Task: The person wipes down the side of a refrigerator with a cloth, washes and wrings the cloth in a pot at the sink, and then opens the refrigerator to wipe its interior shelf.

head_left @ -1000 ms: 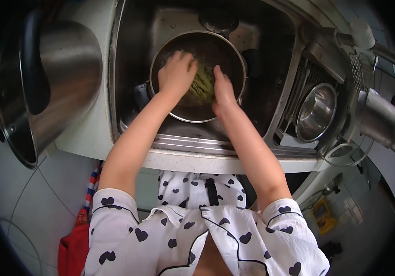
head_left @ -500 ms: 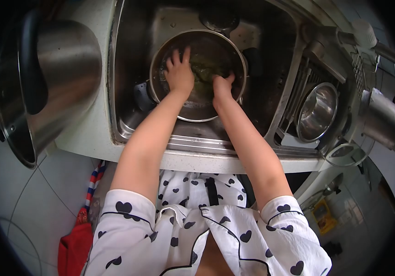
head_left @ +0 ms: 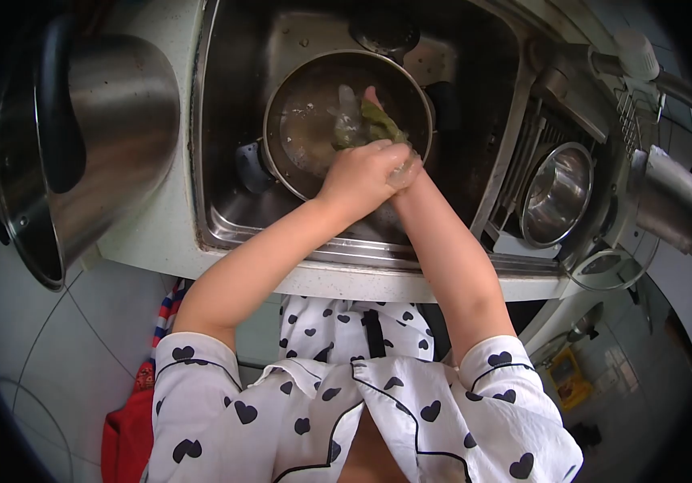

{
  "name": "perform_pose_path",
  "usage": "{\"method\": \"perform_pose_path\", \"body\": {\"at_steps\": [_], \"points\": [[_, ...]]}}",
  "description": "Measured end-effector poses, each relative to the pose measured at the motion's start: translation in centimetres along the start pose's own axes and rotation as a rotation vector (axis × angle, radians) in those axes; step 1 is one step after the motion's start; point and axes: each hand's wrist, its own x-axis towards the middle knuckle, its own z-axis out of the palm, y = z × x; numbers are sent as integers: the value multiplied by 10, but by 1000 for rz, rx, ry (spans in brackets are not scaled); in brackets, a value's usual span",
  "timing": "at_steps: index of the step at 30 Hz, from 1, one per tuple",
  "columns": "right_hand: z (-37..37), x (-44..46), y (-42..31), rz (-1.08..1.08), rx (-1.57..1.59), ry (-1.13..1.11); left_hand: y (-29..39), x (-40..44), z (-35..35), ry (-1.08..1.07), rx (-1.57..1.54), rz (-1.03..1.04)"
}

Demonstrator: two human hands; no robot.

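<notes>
Over the near right rim of a round metal pot [head_left: 297, 181] in the sink, my left hand [head_left: 364, 173] is closed across my right wrist, with the greens just beyond its fingers. My right hand [head_left: 390, 121] lies mostly hidden behind the left hand and the greens; one pinkish fingertip shows above them. The green leafy vegetable [head_left: 378, 122] is bunched at my right hand, inside the pot. Cloudy water [head_left: 305, 133] with small bubbles fills the pot. What the left fingers grip, if anything, is hidden.
A tall metal pot [head_left: 120, 121] with a black handle lies tilted on the left counter. The sink's front rim [head_left: 346, 251] runs before me. A small metal bowl [head_left: 557, 196] sits on the right-hand rack. Red cloth [head_left: 127, 435] hangs lower left.
My left hand has moved right and toward me, from spread fingers in the pot to closed at my right wrist. The greens have come up into clearer view.
</notes>
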Motion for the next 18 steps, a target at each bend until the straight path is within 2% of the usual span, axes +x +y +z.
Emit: {"method": "perform_pose_path", "body": {"at_steps": [1, 3, 4, 5, 6, 8, 11, 14, 15, 18], "points": [[5, -5, 5, -43, 104, -134, -8, 2, -1, 22, 63, 27], [-12, 9, 19, -108, 94, 25, -27, 14, -3, 96, 166, 14], [-6, 8, 23, -139, 88, 103, -39, 22, -8, 149, 135, -95], [2, 7, 29, -298, -182, 348, -54, 29, -16, 140, 204, -210], [13, -4, 28, -432, -506, 446, -71, 32, -17, 212, 258, -218], [-2, -1, 18, -552, -857, 511, -83, 35, -25, 60, 368, -420], [-20, 12, 22, -618, -1222, 697, -112, 32, -5, 169, 480, -454], [-45, 29, 28, -458, -1346, 696, -140, 20, 26, -4, 704, -272], [-44, 27, 29, -448, -1257, 611, -134, 16, 21, -240, 756, -208], [-40, 22, 27, -341, -1326, 657, -140, 27, 7, -220, 877, -235]]}}
